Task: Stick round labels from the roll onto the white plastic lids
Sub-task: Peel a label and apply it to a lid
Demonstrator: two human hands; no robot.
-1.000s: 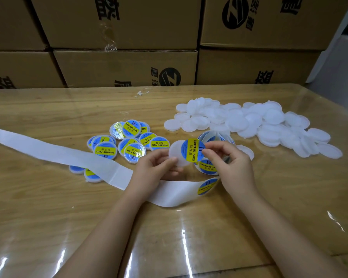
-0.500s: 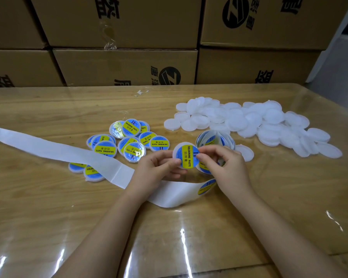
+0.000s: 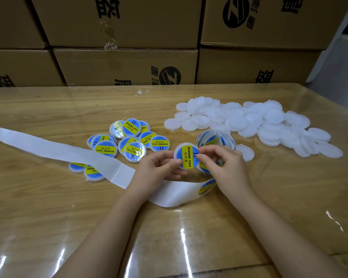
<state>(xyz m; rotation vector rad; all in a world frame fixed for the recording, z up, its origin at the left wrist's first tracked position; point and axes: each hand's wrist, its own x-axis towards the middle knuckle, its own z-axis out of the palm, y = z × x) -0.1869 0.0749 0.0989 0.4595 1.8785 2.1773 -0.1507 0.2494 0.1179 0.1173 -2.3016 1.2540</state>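
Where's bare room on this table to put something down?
Bare: the wooden table's near part beside the forearms, and the strip along the brown cardboard boxes. Crowded middle: white backing strip, blue labelled lids, label roll, plain white plastic lids, left hand and right hand gripping one labelled lid.

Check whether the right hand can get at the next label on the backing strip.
Probably yes: that label lies exposed on the strip right beside the right hand, though it must first release the lid.
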